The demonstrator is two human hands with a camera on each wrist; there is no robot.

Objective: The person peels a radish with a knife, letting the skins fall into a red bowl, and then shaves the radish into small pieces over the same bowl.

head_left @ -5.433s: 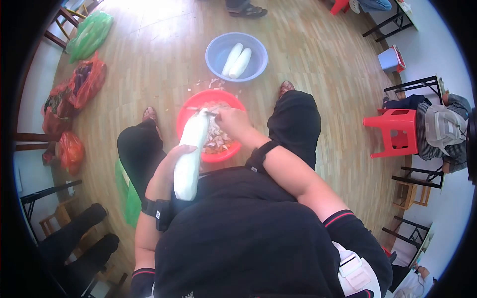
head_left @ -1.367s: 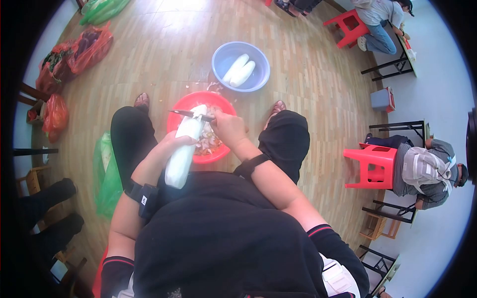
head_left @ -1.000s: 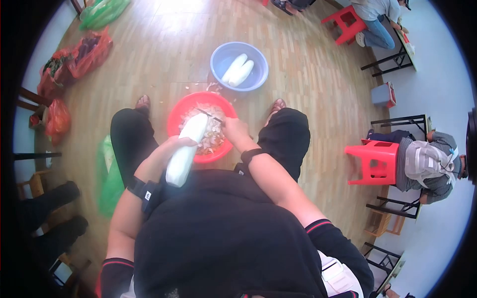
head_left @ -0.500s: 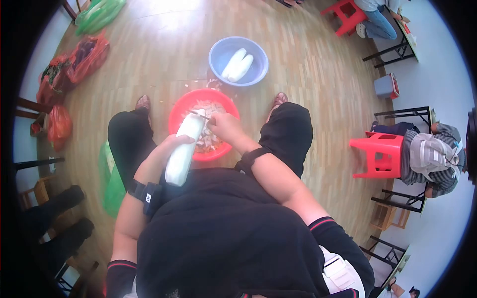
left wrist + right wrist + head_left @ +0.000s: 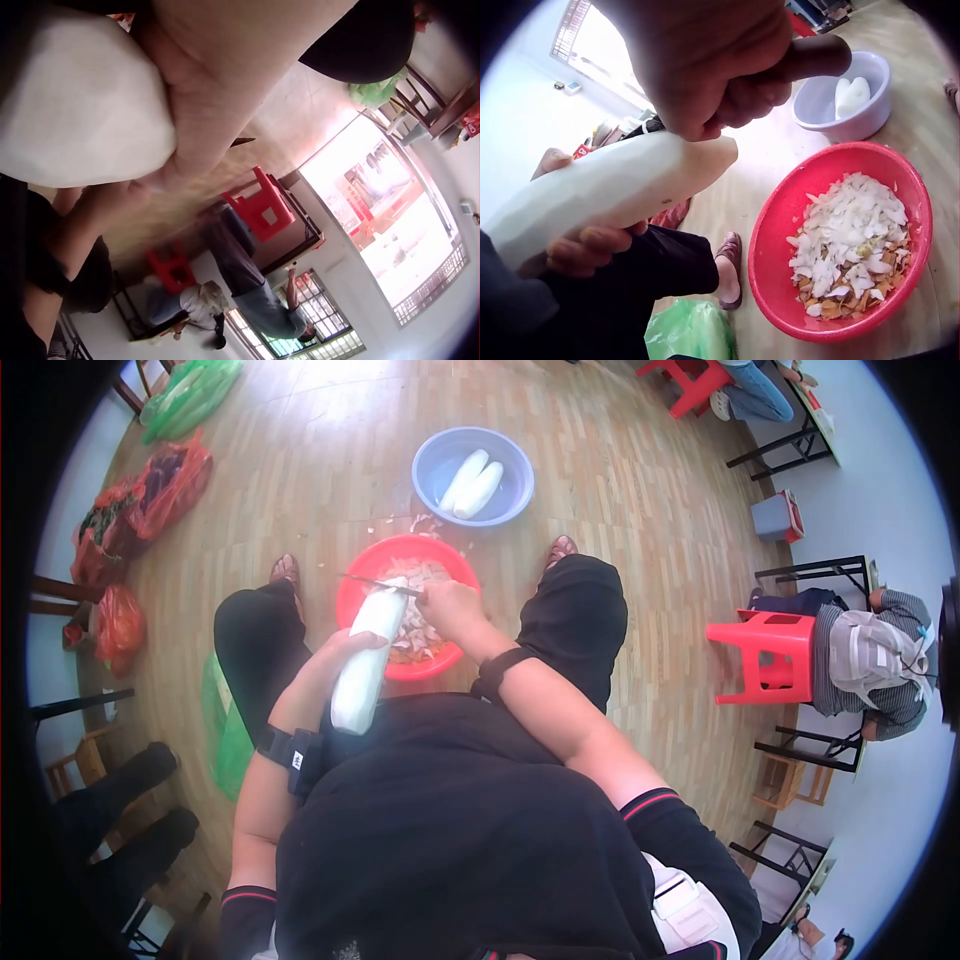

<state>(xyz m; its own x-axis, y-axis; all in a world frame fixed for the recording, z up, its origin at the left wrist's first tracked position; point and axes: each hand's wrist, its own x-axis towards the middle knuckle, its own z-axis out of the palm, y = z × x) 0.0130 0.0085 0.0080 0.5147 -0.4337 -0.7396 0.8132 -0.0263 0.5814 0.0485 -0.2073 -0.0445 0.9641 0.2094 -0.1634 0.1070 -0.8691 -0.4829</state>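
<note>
My left hand [image 5: 342,658] grips a long white radish [image 5: 358,695] around its middle, slanted over my lap with its upper end above the red basin [image 5: 467,567]. The radish is peeled white, with flat facets along its side and one small brown spot in the right wrist view. My right hand [image 5: 452,610] holds a knife [image 5: 362,579], its blade lying across the radish's upper end. In the left wrist view the dark blade tip [image 5: 243,141] shows past the left hand. White and brown peelings [image 5: 847,240] lie in the red basin.
A blue basin [image 5: 424,485] with two peeled radishes [image 5: 478,488] stands beyond the red one. Peel scraps lie on the floor between. Red bags [image 5: 172,490] and a green bag [image 5: 222,735] are at left; a person sits on a red stool [image 5: 765,650] at right.
One second ago the knife was off to the radish's right, over the peelings; now it crosses the upper end. The left hand keeps its grip. The head view has shifted a little.
</note>
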